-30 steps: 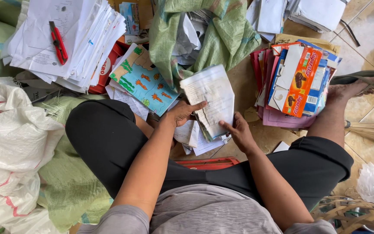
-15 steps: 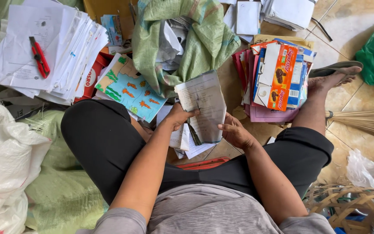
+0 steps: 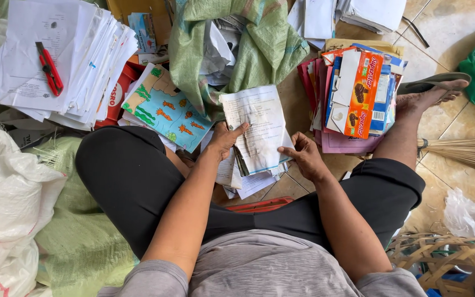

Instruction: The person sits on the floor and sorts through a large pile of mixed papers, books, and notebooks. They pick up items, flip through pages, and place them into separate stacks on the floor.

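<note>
I sit cross-legged on a tiled floor and hold a worn, creased stack of printed papers (image 3: 257,127) upright in front of me. My left hand (image 3: 224,140) grips its left edge, thumb pressed on the front sheet. My right hand (image 3: 302,155) grips the lower right edge. More loose sheets (image 3: 248,182) lie under the stack between my knees.
A green woven sack (image 3: 259,47) stuffed with paper lies ahead. Flattened cartons and folders (image 3: 353,96) are piled right. A white paper pile (image 3: 78,60) with a red utility knife (image 3: 49,67) sits left, beside a colourful carrot picture sheet (image 3: 169,113). White sacks (image 3: 6,203), broom (image 3: 468,153), basket (image 3: 446,261).
The paper stack has been drawn slightly closer and lower, and my left thumb now lies across its front sheet. The camera view has shifted a little leftward.
</note>
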